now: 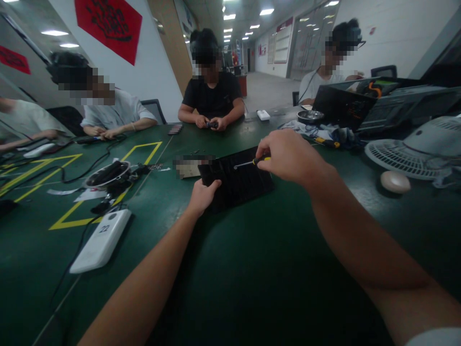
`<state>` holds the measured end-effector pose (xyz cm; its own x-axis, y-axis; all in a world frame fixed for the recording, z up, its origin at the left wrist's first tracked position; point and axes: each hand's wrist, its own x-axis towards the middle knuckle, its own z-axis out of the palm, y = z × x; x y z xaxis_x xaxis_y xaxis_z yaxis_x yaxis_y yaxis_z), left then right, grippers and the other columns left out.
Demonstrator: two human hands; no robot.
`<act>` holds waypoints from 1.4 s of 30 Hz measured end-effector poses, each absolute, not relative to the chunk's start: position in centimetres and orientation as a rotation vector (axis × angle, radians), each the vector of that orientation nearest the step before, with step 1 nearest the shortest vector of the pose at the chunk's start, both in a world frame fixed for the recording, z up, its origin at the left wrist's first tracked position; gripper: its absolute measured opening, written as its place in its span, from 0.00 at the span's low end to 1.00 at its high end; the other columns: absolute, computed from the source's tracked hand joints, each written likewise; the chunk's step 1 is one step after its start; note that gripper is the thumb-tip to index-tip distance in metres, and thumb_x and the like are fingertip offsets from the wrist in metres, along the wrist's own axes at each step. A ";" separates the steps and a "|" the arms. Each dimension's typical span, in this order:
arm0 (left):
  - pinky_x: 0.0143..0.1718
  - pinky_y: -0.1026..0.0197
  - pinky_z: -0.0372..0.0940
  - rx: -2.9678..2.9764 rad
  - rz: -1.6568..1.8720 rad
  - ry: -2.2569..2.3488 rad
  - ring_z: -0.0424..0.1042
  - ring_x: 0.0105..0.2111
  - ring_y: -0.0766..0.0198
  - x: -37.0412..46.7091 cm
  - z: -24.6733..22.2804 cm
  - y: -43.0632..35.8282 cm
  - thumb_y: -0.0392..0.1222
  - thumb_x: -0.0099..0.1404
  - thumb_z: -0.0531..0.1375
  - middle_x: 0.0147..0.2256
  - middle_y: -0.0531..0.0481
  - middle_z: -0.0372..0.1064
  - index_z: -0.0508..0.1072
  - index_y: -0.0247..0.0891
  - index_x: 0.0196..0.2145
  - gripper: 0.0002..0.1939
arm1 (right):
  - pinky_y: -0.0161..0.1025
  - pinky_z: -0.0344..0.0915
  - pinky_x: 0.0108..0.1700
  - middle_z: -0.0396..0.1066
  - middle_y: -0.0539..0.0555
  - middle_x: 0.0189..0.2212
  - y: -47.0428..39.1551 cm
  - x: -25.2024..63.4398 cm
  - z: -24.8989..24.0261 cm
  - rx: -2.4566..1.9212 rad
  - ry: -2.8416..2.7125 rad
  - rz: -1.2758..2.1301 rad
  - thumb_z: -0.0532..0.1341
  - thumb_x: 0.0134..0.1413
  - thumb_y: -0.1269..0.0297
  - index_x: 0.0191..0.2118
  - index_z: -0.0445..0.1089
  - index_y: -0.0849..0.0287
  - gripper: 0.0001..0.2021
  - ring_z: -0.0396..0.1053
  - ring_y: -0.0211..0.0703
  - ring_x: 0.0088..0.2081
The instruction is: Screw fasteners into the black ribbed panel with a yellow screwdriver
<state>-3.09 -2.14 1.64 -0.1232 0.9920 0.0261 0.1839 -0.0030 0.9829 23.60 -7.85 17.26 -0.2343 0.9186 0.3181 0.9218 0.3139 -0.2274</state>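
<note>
A flat black rectangular panel [245, 185] is tilted up a little over the green table. My left hand [202, 196] grips its left edge, thumb on the face and fingers out of sight behind. Closed around the black-and-yellow handle of a screwdriver [248, 163] is my right hand [288, 154]. The shaft points left across the panel, and its tip is at a small round silvery spot on the face; whether they touch, I cannot tell. Just behind the panel's left corner lies a beige flat piece [189, 169], partly blurred out.
On the left are a white power bank [103, 240] marked 22, cables and a bowl [126, 168] of dark parts. A white fan [414, 144], a pale rounded object [395, 182] and a yellow-black tool [327, 142] lie right. Several people sit around the green table [252, 269].
</note>
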 end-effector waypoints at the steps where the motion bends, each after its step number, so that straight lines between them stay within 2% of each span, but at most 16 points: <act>1: 0.47 0.47 0.78 1.292 1.218 1.433 0.83 0.41 0.46 -3.1 1.6 -2.2 0.54 0.50 0.75 0.37 0.44 0.83 0.80 0.37 0.36 0.21 | 0.49 0.72 0.49 0.83 0.59 0.42 -7.8 23.6 17.3 -1.638 -2.211 -0.020 0.70 0.56 0.70 0.43 0.87 0.55 0.10 0.79 0.57 0.46; 5: 0.47 0.46 0.77 1.299 1.211 1.453 0.83 0.41 0.46 -3.2 1.5 -2.0 0.54 0.50 0.74 0.37 0.44 0.83 0.80 0.37 0.36 0.21 | 0.47 0.71 0.48 0.83 0.58 0.43 -7.5 23.8 17.2 -1.655 -2.232 -0.016 0.70 0.55 0.71 0.44 0.86 0.54 0.12 0.78 0.55 0.46; 13: 0.45 0.48 0.77 1.305 1.206 1.451 0.83 0.39 0.48 -3.0 1.7 -2.0 0.53 0.51 0.74 0.35 0.45 0.83 0.80 0.37 0.35 0.20 | 0.44 0.70 0.46 0.83 0.55 0.37 -8.4 25.7 19.2 -1.524 -2.190 0.115 0.70 0.54 0.69 0.41 0.87 0.56 0.09 0.79 0.49 0.40; 17: 0.45 0.48 0.77 1.317 1.212 1.431 0.83 0.38 0.48 -3.0 1.6 -2.1 0.53 0.51 0.74 0.34 0.44 0.83 0.81 0.36 0.34 0.19 | 0.47 0.73 0.49 0.84 0.56 0.40 -7.9 28.6 19.6 -1.558 -1.872 0.044 0.72 0.56 0.64 0.43 0.87 0.54 0.09 0.80 0.54 0.45; 19: 0.45 0.48 0.77 1.313 1.216 1.403 0.83 0.39 0.48 -3.0 1.4 -2.0 0.53 0.50 0.75 0.36 0.44 0.83 0.81 0.36 0.35 0.20 | 0.48 0.73 0.51 0.84 0.58 0.43 -6.4 30.4 18.3 -1.586 -1.741 0.058 0.70 0.59 0.61 0.47 0.87 0.54 0.12 0.80 0.55 0.46; 21: 0.46 0.48 0.76 1.312 1.222 1.384 0.83 0.40 0.47 -3.0 1.1 -1.8 0.53 0.51 0.74 0.37 0.43 0.84 0.82 0.36 0.36 0.20 | 0.44 0.73 0.45 0.84 0.62 0.45 -4.4 32.1 15.7 -1.651 -1.568 0.188 0.68 0.61 0.61 0.52 0.85 0.58 0.16 0.80 0.52 0.43; 22: 0.47 0.47 0.76 1.316 1.225 1.376 0.83 0.40 0.46 -3.0 1.0 -1.7 0.53 0.52 0.74 0.37 0.43 0.84 0.82 0.36 0.36 0.20 | 0.42 0.72 0.43 0.83 0.63 0.48 -3.4 32.8 14.1 -1.668 -1.556 0.341 0.66 0.64 0.59 0.58 0.83 0.60 0.20 0.80 0.49 0.43; 24: 0.48 0.46 0.76 1.330 1.227 1.362 0.84 0.42 0.45 -3.1 0.9 -1.6 0.52 0.53 0.73 0.39 0.42 0.85 0.83 0.37 0.37 0.18 | 0.40 0.71 0.39 0.83 0.62 0.42 -1.8 33.9 10.6 -1.823 -1.413 0.420 0.65 0.62 0.63 0.55 0.83 0.62 0.20 0.78 0.45 0.37; 27: 0.50 0.46 0.76 1.351 1.222 1.360 0.84 0.44 0.44 -3.1 0.9 -1.6 0.50 0.54 0.73 0.40 0.41 0.85 0.83 0.37 0.37 0.17 | 0.42 0.71 0.40 0.82 0.59 0.36 -0.6 35.0 6.0 -1.958 -1.356 0.379 0.64 0.53 0.72 0.49 0.85 0.62 0.18 0.76 0.45 0.33; 30: 0.51 0.45 0.76 1.373 1.213 1.353 0.84 0.46 0.43 -3.1 0.8 -1.7 0.50 0.56 0.72 0.42 0.39 0.85 0.83 0.36 0.38 0.16 | 0.44 0.72 0.45 0.83 0.60 0.40 -0.2 36.2 3.2 -2.031 -1.357 0.326 0.62 0.53 0.73 0.44 0.86 0.57 0.17 0.77 0.49 0.39; 33: 0.51 0.44 0.76 1.399 1.208 1.351 0.84 0.46 0.42 -3.1 0.6 -1.5 0.50 0.58 0.71 0.43 0.37 0.85 0.83 0.36 0.39 0.16 | 0.46 0.71 0.53 0.83 0.62 0.48 0.4 37.7 2.0 -2.076 -1.387 0.268 0.62 0.54 0.73 0.48 0.87 0.56 0.20 0.77 0.53 0.47; 35: 0.50 0.44 0.76 1.424 1.208 1.371 0.84 0.45 0.43 -3.1 0.5 -1.4 0.50 0.59 0.70 0.42 0.38 0.85 0.83 0.36 0.37 0.14 | 0.51 0.69 0.56 0.82 0.65 0.51 0.7 38.8 1.6 -2.132 -1.370 0.199 0.60 0.55 0.74 0.52 0.86 0.57 0.22 0.76 0.58 0.51; 39: 0.50 0.45 0.76 1.463 1.212 1.395 0.83 0.43 0.44 -2.9 0.5 -1.5 0.49 0.60 0.70 0.39 0.40 0.85 0.83 0.37 0.36 0.13 | 0.67 0.62 0.62 0.72 0.76 0.62 0.3 40.2 0.9 -2.218 -1.289 -0.011 0.59 0.61 0.68 0.57 0.84 0.61 0.23 0.66 0.76 0.63; 42: 0.51 0.46 0.75 1.486 1.216 1.371 0.83 0.46 0.43 -2.8 0.6 -1.8 0.50 0.61 0.70 0.42 0.39 0.85 0.84 0.37 0.39 0.14 | 0.69 0.60 0.63 0.66 0.77 0.67 -1.1 39.3 1.0 -2.163 -1.307 -0.131 0.58 0.66 0.64 0.63 0.80 0.60 0.25 0.61 0.79 0.67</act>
